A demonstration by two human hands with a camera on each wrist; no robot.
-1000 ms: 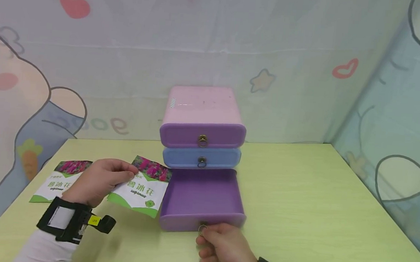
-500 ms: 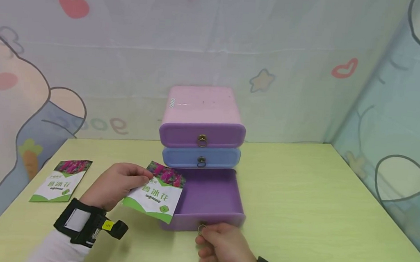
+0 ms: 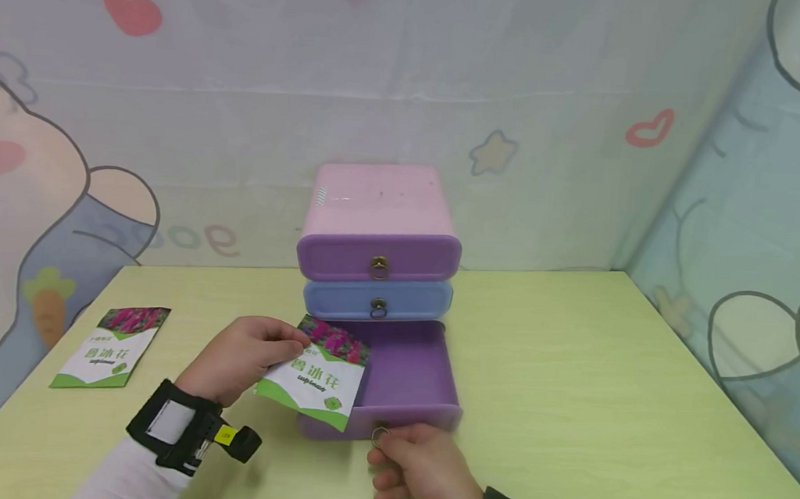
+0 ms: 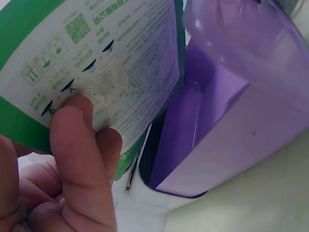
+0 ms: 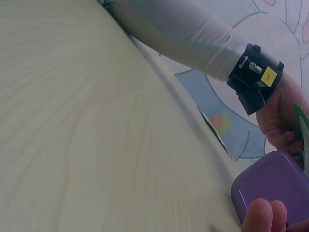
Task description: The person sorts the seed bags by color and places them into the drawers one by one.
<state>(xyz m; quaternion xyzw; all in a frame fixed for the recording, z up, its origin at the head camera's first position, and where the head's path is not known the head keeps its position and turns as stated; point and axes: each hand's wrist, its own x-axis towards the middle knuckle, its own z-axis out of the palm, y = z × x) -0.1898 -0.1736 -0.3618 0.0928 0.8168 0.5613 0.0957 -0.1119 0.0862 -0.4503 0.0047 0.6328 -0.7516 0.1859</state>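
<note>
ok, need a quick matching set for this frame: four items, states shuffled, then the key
Items:
1. bottom drawer
2. blue drawer
3. seed packet in the left hand
4. second seed packet

States:
A. flat on the table, far left
B. pulled open, right hand on its ring
C. closed, middle of the stack
D. pinched, over the open drawer's left edge

Pairs: 1-B, 2-C, 3-D, 4-A

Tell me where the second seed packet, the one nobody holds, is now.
In the head view, the loose seed packet lies flat on the table at far left, apart from the left hand.
</note>
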